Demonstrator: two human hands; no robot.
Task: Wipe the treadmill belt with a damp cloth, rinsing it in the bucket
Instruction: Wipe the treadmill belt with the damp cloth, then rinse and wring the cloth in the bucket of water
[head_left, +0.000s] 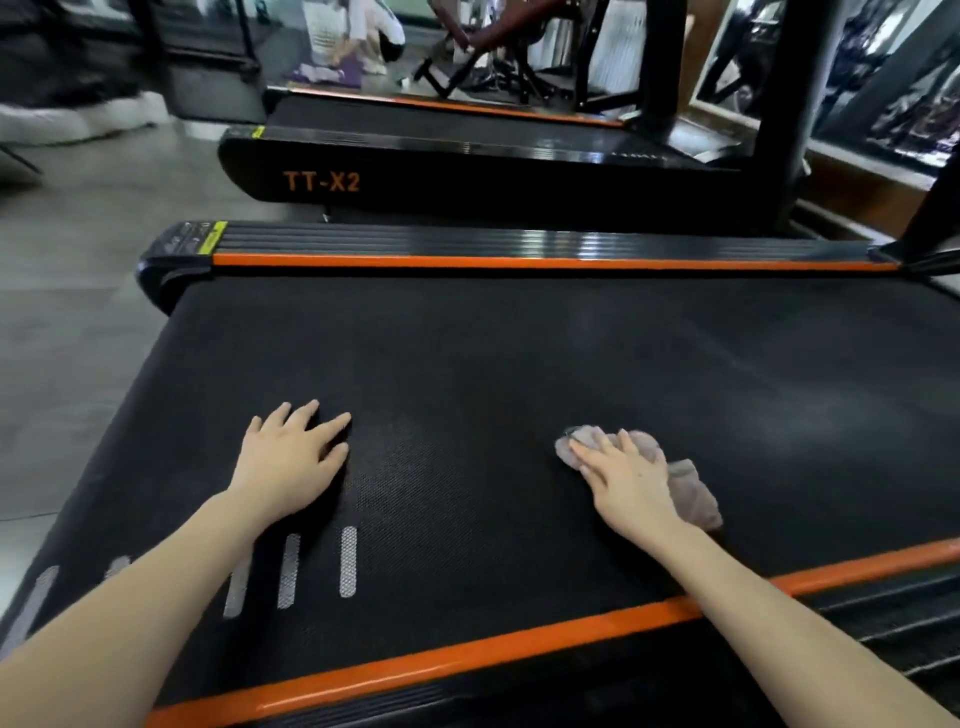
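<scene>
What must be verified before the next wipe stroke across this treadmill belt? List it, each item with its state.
1. Cloth lies on the belt under the right hand: ok.
2. Right hand's fingers straight, pressing on the cloth: ok.
3. Left hand rests flat on the belt, apart from the cloth: ok.
4. Belt beyond the cloth free of objects: ok.
5. Cloth damp enough: cannot tell.
6. Bucket within reach: cannot tell, not in view.

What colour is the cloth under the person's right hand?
The cloth is a dull pinkish-grey, seen best in the head view.
</scene>
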